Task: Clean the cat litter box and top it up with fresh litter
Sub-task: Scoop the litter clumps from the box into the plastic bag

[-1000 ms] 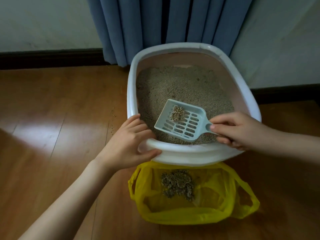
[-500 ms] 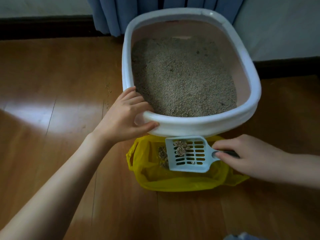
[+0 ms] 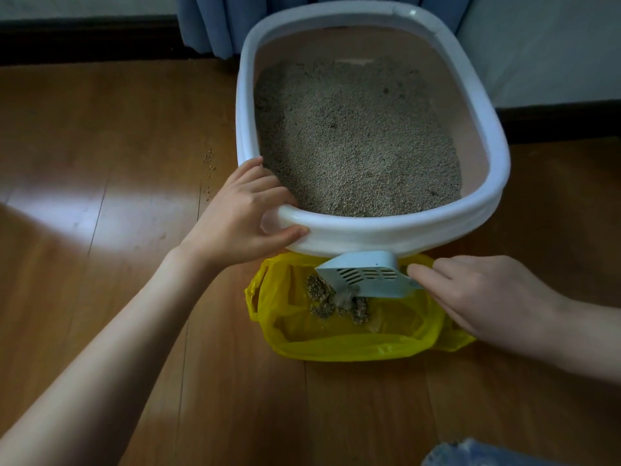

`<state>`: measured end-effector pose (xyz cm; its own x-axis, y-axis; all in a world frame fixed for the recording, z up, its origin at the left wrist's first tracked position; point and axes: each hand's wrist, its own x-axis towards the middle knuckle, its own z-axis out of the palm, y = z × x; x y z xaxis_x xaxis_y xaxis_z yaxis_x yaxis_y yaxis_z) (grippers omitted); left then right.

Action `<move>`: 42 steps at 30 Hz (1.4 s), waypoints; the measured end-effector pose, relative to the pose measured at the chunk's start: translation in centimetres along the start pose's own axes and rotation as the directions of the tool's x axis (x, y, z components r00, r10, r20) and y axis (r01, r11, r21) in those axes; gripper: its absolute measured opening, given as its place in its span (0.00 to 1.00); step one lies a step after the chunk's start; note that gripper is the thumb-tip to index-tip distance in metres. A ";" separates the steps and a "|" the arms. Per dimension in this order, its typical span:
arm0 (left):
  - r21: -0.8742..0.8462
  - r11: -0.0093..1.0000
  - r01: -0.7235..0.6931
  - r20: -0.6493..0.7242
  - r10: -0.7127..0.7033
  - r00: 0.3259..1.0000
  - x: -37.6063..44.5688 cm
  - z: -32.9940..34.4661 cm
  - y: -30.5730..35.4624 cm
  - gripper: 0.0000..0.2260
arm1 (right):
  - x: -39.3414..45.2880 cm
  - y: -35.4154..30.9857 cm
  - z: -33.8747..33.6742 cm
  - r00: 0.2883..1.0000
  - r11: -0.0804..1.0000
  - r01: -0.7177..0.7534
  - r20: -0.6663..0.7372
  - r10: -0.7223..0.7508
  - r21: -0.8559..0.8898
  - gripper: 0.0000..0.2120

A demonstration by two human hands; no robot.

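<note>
A white-rimmed litter box (image 3: 379, 227) stands on the wooden floor, filled with grey-beige litter (image 3: 356, 139). My left hand (image 3: 245, 213) grips its near left rim, thumb on the outside. In front of the box lies an open yellow plastic bag (image 3: 353, 344) with several litter clumps (image 3: 336, 302) inside. My right hand (image 3: 477, 294) holds the handle of a pale blue slotted scoop (image 3: 366, 277), tipped on its side over the bag. A clump is sliding off the scoop's lower edge.
Blue curtains (image 3: 218, 25) hang behind the box against a pale wall with a dark skirting board (image 3: 84, 38). A few spilled litter grains (image 3: 209, 163) lie on the floor left of the box. A bit of blue denim (image 3: 477, 454) shows at the bottom edge.
My right hand carried the scoop with a clump out of the box, down over the yellow bag, then tipped it so the clump falls. My left hand stayed on the rim.
</note>
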<state>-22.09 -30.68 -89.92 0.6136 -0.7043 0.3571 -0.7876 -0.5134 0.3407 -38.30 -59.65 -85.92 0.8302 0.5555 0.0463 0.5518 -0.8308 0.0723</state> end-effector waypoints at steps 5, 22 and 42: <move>0.001 1.000 -0.009 -0.007 0.009 1.000 -0.1 0.1 -0.1 0.20 | -0.5 0.2 0.1 0.999 0.998 0.043 -0.026 -0.044 -0.041 0.15; 0.003 1.000 0.005 0.024 -0.005 1.000 -0.2 -0.1 -0.1 0.20 | -0.2 0.9 0.4 0.996 0.996 0.082 -0.036 -0.081 0.032 0.16; -0.085 0.996 0.024 0.028 -0.022 0.999 3.2 -1.5 -1.3 0.14 | 11.7 12.4 -7.9 0.492 0.034 -0.816 0.664 0.563 0.577 0.07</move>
<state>-19.07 -31.54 -87.89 0.6289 -0.7062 0.3252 -0.7649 -0.4871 0.4216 -22.40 -63.19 -76.66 0.7716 -0.2171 -0.5980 -0.6137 -0.5016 -0.6098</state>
